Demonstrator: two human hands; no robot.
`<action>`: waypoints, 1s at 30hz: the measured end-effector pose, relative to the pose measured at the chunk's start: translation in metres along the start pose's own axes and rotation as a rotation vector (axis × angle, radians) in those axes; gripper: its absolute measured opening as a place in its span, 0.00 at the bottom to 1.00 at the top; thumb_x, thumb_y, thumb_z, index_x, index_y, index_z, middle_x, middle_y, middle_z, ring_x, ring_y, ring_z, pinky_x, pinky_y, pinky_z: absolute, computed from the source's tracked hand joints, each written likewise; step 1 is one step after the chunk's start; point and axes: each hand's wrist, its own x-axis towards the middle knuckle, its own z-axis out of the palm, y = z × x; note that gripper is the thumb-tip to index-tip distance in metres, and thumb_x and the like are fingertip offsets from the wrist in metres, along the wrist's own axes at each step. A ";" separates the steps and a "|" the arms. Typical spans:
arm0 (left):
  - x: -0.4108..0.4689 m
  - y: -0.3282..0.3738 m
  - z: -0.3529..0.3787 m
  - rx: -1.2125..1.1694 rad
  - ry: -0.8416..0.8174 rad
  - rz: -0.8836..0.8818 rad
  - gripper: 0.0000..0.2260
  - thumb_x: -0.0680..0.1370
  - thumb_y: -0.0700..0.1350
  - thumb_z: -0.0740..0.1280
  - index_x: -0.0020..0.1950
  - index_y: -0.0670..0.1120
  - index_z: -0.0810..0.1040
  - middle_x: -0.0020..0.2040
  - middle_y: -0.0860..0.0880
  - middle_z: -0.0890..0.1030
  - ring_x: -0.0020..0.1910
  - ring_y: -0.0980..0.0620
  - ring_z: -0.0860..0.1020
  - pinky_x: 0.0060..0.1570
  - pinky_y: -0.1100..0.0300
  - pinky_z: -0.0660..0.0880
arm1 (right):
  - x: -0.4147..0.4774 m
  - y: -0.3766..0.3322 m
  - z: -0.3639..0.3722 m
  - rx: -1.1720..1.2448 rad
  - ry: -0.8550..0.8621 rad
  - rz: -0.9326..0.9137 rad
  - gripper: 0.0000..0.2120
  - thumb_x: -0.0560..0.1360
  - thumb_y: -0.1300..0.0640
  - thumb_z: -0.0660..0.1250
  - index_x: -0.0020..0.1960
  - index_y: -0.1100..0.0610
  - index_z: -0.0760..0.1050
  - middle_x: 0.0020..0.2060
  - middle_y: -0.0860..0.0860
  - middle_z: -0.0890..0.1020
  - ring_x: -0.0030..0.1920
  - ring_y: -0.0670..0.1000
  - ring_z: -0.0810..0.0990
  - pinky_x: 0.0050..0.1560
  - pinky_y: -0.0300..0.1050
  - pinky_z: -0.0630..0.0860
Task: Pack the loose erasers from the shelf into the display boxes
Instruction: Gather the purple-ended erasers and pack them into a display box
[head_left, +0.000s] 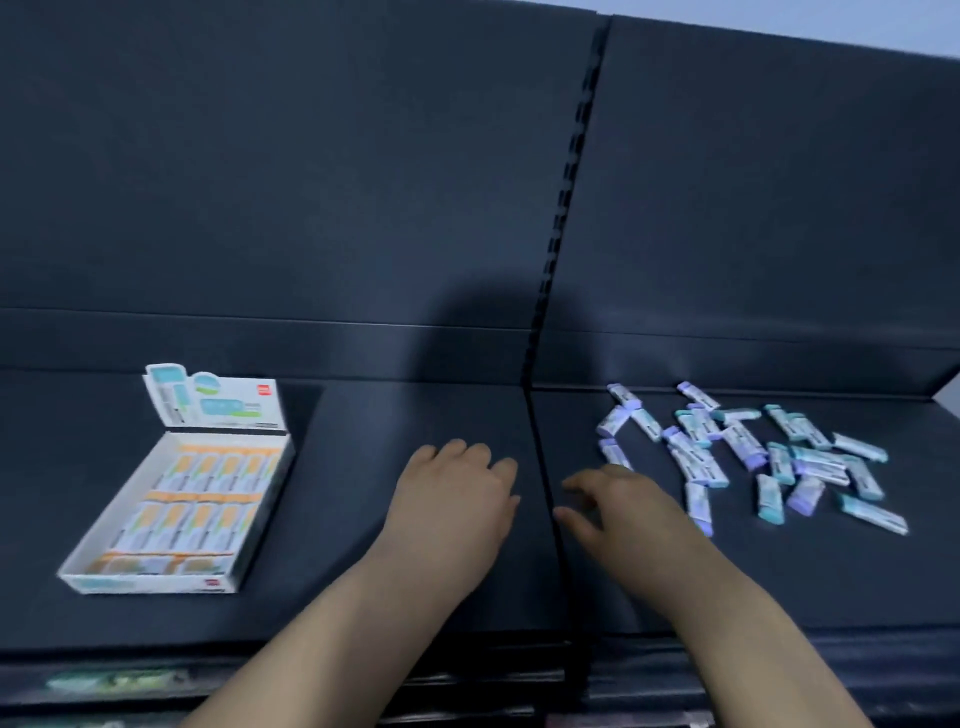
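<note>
Both hands are empty and sit side by side, not touching, mid-shelf. The left hand (457, 493) is palm-down with its fingers loosely bent, and the right hand (618, 501) is relaxed with its fingers spread a bit, so neither is gripping anything. The loose erasers (753, 457) are scattered in a messy heap just right of the right hand, in teal and purple sleeves, some overlapping. The display box (176, 509) is well off to the left with its printed lid flap standing up at the back, and it's packed with rows of orange-banded erasers. Everything's on a dark shelf (405, 587), with a slotted upright strip (566, 208) splitting the back panel. There's something greenish (114, 680) below the front edge, too blurry to make out.
</note>
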 end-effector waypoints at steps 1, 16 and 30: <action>0.002 0.008 0.000 -0.004 0.002 -0.009 0.17 0.82 0.53 0.51 0.68 0.50 0.67 0.61 0.50 0.74 0.61 0.49 0.69 0.59 0.56 0.63 | -0.001 0.007 -0.003 0.005 -0.005 -0.004 0.17 0.76 0.46 0.62 0.62 0.51 0.72 0.55 0.51 0.76 0.56 0.51 0.76 0.56 0.46 0.73; 0.043 0.055 0.012 -0.023 -0.063 0.029 0.21 0.82 0.53 0.50 0.74 0.49 0.59 0.65 0.50 0.71 0.64 0.50 0.67 0.63 0.58 0.61 | -0.003 0.062 -0.029 0.035 -0.009 0.125 0.16 0.76 0.46 0.62 0.63 0.49 0.72 0.57 0.48 0.76 0.58 0.49 0.75 0.58 0.41 0.71; 0.073 0.064 0.037 -0.003 -0.088 0.080 0.21 0.82 0.54 0.51 0.73 0.49 0.61 0.65 0.51 0.70 0.64 0.50 0.67 0.62 0.58 0.62 | 0.017 0.095 -0.019 0.118 0.016 0.180 0.16 0.75 0.48 0.64 0.61 0.49 0.73 0.55 0.48 0.76 0.55 0.49 0.76 0.56 0.44 0.73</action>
